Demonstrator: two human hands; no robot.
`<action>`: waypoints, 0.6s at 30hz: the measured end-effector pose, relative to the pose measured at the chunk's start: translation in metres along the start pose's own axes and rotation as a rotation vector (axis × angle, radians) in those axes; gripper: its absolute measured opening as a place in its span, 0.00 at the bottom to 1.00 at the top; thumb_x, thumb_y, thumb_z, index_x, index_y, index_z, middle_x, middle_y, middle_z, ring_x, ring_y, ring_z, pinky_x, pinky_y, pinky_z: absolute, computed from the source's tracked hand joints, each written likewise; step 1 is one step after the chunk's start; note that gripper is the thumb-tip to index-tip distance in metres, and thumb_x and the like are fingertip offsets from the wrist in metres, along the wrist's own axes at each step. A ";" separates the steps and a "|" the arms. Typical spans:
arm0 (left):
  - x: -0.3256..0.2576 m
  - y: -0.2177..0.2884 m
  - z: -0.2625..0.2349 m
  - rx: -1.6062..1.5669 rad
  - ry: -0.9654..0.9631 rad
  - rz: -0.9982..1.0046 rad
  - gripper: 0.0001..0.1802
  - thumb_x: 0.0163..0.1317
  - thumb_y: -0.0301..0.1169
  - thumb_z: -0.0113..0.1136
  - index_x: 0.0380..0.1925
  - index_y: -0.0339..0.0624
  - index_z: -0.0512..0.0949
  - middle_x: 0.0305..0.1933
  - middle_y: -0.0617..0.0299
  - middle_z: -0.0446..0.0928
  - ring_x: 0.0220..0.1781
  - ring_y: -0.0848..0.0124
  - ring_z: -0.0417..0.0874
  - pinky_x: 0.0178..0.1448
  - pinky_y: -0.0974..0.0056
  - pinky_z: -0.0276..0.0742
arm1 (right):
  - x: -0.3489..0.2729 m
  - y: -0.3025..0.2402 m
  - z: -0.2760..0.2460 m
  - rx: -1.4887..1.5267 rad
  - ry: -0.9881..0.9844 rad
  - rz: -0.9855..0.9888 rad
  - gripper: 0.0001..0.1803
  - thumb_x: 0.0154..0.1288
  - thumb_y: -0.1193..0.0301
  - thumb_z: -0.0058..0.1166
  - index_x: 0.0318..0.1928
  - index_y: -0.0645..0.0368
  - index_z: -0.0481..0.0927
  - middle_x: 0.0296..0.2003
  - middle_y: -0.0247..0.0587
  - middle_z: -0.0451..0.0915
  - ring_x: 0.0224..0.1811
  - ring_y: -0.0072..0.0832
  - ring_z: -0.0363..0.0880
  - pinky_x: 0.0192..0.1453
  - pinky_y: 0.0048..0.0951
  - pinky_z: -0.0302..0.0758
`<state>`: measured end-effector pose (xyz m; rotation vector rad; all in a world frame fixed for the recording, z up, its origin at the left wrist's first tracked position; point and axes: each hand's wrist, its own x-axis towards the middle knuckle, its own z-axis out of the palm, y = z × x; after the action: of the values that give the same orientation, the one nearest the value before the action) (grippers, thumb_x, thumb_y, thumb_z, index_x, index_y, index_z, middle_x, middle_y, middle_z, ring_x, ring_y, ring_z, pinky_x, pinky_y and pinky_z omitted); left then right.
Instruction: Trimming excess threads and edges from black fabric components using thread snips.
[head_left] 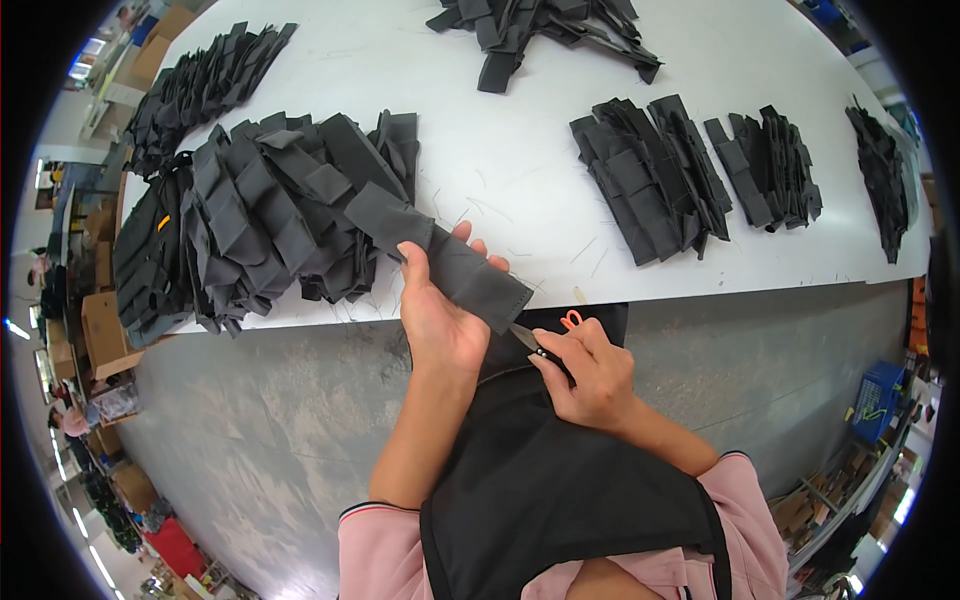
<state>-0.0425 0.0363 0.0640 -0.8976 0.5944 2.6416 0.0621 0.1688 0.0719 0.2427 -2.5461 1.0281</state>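
My left hand (440, 318) is closed around a dark grey sewn fabric strip (478, 278), palm up with the thumb on its near side. The strip slants across my palm, and its stitched end points toward my right hand (592, 374). Pinched in that hand is a small pair of thread snips (524, 336), with a pointed metal blade and a dark handle. The blade tip is at the corner of the strip's stitched end. Whether it touches the cloth, I cannot tell. An orange loop (571, 320) shows beside my right fingers.
On the white table (500, 150), a large heap of grey strips (270, 200) lies left of my hands. More stacks (650, 180) lie to the right, and a loose pile (540, 35) at the far side. Thread ends are scattered about. A blue crate (878, 402) stands at the right.
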 end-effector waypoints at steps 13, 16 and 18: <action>-0.003 0.001 0.000 0.009 -0.104 -0.044 0.22 0.69 0.49 0.40 0.50 0.43 0.62 0.53 0.54 0.69 0.48 0.62 0.70 0.50 0.49 0.74 | 0.002 0.002 -0.011 0.060 0.010 0.054 0.17 0.46 0.80 0.63 0.40 0.60 0.79 0.28 0.39 0.72 0.24 0.30 0.72 0.25 0.26 0.70; -0.006 0.000 0.002 0.027 -0.148 -0.060 0.22 0.68 0.48 0.41 0.51 0.44 0.61 0.53 0.54 0.68 0.50 0.61 0.71 0.53 0.47 0.74 | 0.006 0.004 -0.016 0.164 -0.033 0.181 0.17 0.46 0.79 0.63 0.41 0.60 0.79 0.31 0.40 0.70 0.26 0.30 0.72 0.28 0.25 0.70; -0.008 -0.002 0.010 0.151 -0.086 -0.023 0.26 0.70 0.49 0.36 0.53 0.38 0.64 0.54 0.56 0.71 0.48 0.63 0.74 0.57 0.49 0.72 | 0.017 0.007 -0.021 0.203 -0.081 0.219 0.19 0.48 0.78 0.63 0.44 0.57 0.77 0.31 0.39 0.68 0.25 0.31 0.70 0.28 0.27 0.69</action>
<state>-0.0406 0.0419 0.0760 -0.7391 0.7450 2.5598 0.0509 0.1876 0.0882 0.0612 -2.5839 1.3878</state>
